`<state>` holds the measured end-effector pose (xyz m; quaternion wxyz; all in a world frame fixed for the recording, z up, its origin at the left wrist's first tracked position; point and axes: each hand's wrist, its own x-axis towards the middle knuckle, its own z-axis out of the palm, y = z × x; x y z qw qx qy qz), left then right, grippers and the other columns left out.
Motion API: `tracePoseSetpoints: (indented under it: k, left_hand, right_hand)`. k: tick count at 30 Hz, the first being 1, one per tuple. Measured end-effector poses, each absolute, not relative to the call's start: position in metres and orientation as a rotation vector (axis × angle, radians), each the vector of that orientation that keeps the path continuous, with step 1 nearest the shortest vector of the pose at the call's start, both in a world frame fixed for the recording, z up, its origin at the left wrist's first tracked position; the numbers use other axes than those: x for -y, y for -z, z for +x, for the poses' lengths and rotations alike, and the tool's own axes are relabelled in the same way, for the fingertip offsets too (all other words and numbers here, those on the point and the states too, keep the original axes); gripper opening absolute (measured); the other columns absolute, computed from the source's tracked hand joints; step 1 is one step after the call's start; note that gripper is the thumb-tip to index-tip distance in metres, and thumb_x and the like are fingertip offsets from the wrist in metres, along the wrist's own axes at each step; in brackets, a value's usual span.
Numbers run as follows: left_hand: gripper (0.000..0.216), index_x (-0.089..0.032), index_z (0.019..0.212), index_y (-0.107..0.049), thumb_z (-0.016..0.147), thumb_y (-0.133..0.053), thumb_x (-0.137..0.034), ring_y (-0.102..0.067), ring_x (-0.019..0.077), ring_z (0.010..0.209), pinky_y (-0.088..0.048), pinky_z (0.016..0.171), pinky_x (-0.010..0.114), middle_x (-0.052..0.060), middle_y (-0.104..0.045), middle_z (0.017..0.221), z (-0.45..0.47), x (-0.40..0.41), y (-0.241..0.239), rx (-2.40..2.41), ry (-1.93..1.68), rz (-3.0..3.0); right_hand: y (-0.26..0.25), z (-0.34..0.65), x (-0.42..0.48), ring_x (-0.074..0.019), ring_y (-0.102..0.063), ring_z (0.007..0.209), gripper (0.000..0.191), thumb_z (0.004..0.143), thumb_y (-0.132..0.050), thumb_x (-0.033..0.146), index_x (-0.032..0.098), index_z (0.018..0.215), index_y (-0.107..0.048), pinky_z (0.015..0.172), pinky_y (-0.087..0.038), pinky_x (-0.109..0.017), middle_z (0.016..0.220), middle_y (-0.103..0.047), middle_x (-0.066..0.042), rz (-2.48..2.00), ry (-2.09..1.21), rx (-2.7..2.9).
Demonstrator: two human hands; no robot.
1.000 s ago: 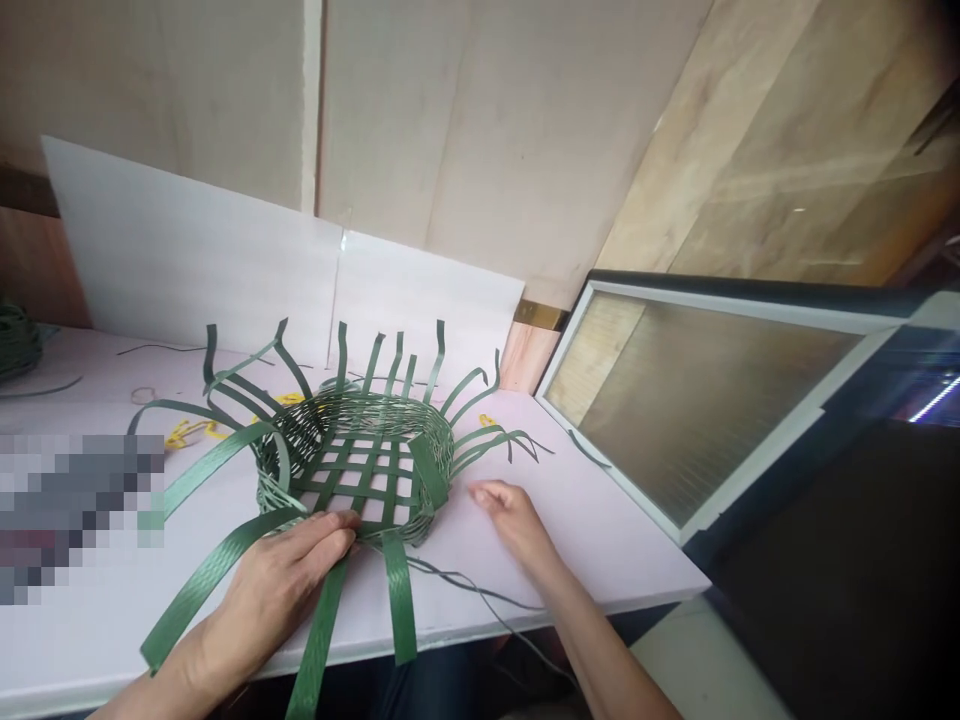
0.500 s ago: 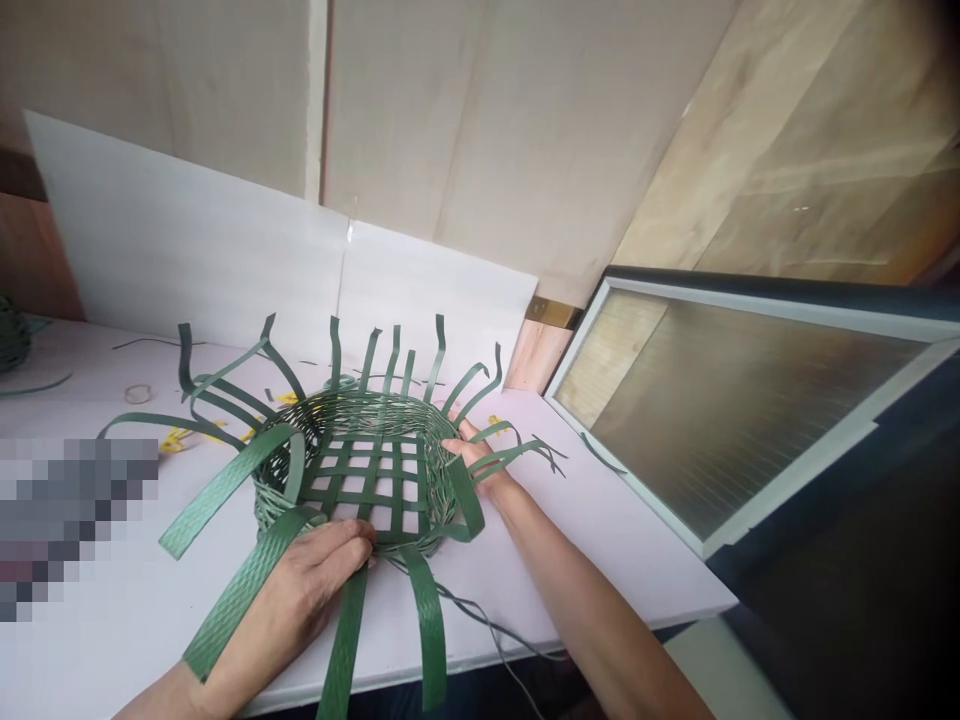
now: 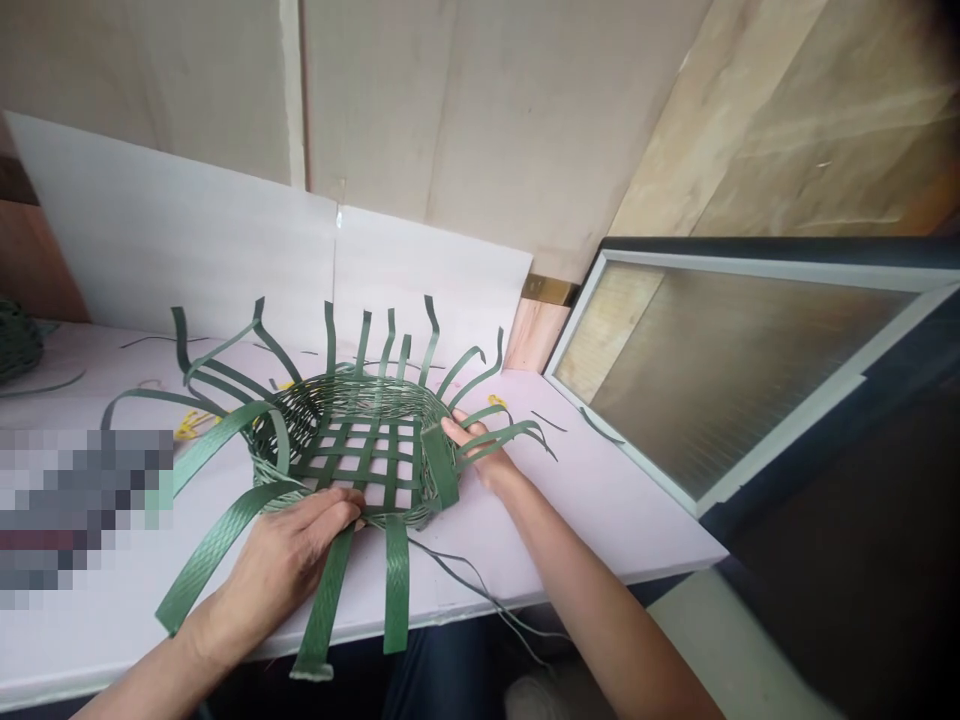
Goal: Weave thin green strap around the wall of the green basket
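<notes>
A green woven basket (image 3: 360, 398) sits on the table, with a lattice bottom of flat plastic straps and a side of thin woven strands. Loose strap ends stick up and out all round its rim. On the near rim my left hand (image 3: 300, 530) is closed, fingers over the edge beside a strap (image 3: 328, 600) that hangs toward me. My right hand (image 3: 480, 445) grips the right side, thumb on the rim and the other fingers mostly hidden behind the wall. Thin green strands (image 3: 480, 590) trail from the near side over the table edge.
The white table (image 3: 600, 520) ends just in front of me. A framed translucent panel (image 3: 735, 380) stands at the right, and a white board (image 3: 202, 230) leans at the back. Yellow scraps (image 3: 196, 425) lie at left, near another green woven piece (image 3: 19, 340). A pixelated patch covers the left edge.
The camera view has shifted slightly. Both hands keep their hold on the basket, which appears a little higher and further left; the near strap ends have swung leftward.
</notes>
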<state>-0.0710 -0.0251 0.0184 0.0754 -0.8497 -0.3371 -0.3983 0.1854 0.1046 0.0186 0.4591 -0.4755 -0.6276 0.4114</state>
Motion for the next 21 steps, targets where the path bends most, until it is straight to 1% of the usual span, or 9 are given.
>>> tracePoseSetpoints:
  k: [3, 5, 8, 10, 12, 14, 17, 19, 21]
  left_hand:
    - [0.022, -0.019, 0.093, -0.059, 0.095, -0.040, -0.011, -0.068, 0.0109, 0.081, -0.053, 0.071, 0.017, 0.001, -0.071, 0.095, -0.072, 0.028, -0.019, 1.026, 1.189, -2.553]
    - [0.021, -0.019, 0.093, -0.059, 0.094, -0.040, -0.010, -0.068, 0.0113, 0.081, -0.053, 0.072, 0.018, 0.002, -0.070, 0.093, -0.072, 0.027, -0.017, 1.018, 1.186, -2.563]
    - [0.020, -0.018, 0.095, -0.059, 0.093, -0.041, -0.010, -0.066, 0.0118, 0.079, -0.052, 0.071, 0.019, 0.002, -0.069, 0.092, -0.073, 0.026, -0.013, 1.036, 1.174, -2.577]
    - [0.019, -0.018, 0.095, -0.058, 0.094, -0.041, -0.011, -0.066, 0.0123, 0.080, -0.051, 0.072, 0.020, 0.003, -0.068, 0.093, -0.073, 0.027, -0.010, 1.074, 1.192, -2.587]
    - [0.017, -0.018, 0.096, -0.058, 0.095, -0.041, -0.014, -0.066, 0.0135, 0.083, -0.051, 0.074, 0.022, 0.003, -0.068, 0.094, -0.074, 0.027, -0.008, 1.133, 1.192, -2.621]
    - [0.016, -0.018, 0.096, -0.058, 0.096, -0.042, -0.019, -0.066, 0.0148, 0.086, -0.050, 0.077, 0.023, 0.004, -0.069, 0.096, -0.074, 0.027, -0.007, 1.193, 1.181, -2.644]
    - [0.016, -0.019, 0.094, -0.059, 0.096, -0.044, -0.025, -0.067, 0.0162, 0.088, -0.051, 0.076, 0.025, 0.004, -0.070, 0.097, -0.074, 0.025, -0.007, 1.196, 1.185, -2.620]
    - [0.018, -0.019, 0.093, -0.060, 0.096, -0.045, -0.027, -0.067, 0.0169, 0.087, -0.052, 0.075, 0.026, 0.004, -0.070, 0.095, -0.074, 0.023, -0.007, 1.158, 1.204, -2.588]
    - [0.019, -0.019, 0.093, -0.061, 0.097, -0.045, -0.027, -0.068, 0.0171, 0.086, -0.052, 0.075, 0.026, 0.004, -0.070, 0.094, -0.074, 0.022, -0.006, 1.131, 1.207, -2.579]
  right_hand:
    - [-0.026, 0.202, -0.072, -0.0212, -0.062, 0.083, 0.020, 0.081, -0.060, 0.037, 0.019, 0.082, -0.069, 0.080, -0.048, -0.034, 0.082, -0.069, -0.004, -1.281, -0.929, 1.577]
    - [-0.032, 0.205, -0.036, -0.0200, -0.058, 0.077, 0.018, 0.083, -0.059, 0.032, 0.020, 0.072, -0.065, 0.077, -0.044, -0.033, 0.076, -0.065, -0.003, -1.345, -0.715, 1.629]
    - [-0.038, 0.186, 0.024, -0.0185, -0.054, 0.074, 0.030, 0.095, -0.049, 0.030, 0.020, 0.069, -0.059, 0.073, -0.040, -0.032, 0.074, -0.061, -0.004, -1.271, -0.095, 1.894]
    - [-0.037, 0.166, 0.052, -0.0191, -0.054, 0.076, 0.022, 0.095, -0.052, 0.027, 0.020, 0.075, -0.060, 0.074, -0.039, -0.032, 0.078, -0.061, -0.004, -1.160, 0.131, 2.065]
    - [-0.032, 0.150, 0.064, -0.0197, -0.052, 0.076, 0.013, 0.092, -0.055, 0.020, 0.019, 0.081, -0.061, 0.073, -0.038, -0.033, 0.079, -0.059, -0.004, -1.135, 0.339, 2.156]
    - [-0.026, 0.141, 0.063, -0.0191, -0.048, 0.072, 0.016, 0.091, -0.052, 0.011, 0.018, 0.080, -0.060, 0.070, -0.036, -0.033, 0.077, -0.056, -0.004, -1.136, 0.527, 2.185]
    - [-0.018, 0.140, 0.055, -0.0181, -0.044, 0.069, 0.025, 0.092, -0.045, 0.005, 0.019, 0.074, -0.056, 0.067, -0.033, -0.033, 0.073, -0.051, -0.003, -1.068, 0.659, 2.196]
    - [-0.015, 0.139, 0.054, -0.0180, -0.043, 0.070, 0.026, 0.093, -0.044, 0.007, 0.019, 0.072, -0.054, 0.067, -0.033, -0.033, 0.072, -0.049, -0.002, -1.040, 0.662, 2.189]
    - [-0.012, 0.136, 0.054, -0.0186, -0.043, 0.071, 0.024, 0.093, -0.044, 0.009, 0.019, 0.074, -0.054, 0.067, -0.032, -0.034, 0.074, -0.049, -0.003, -1.053, 0.663, 2.169]
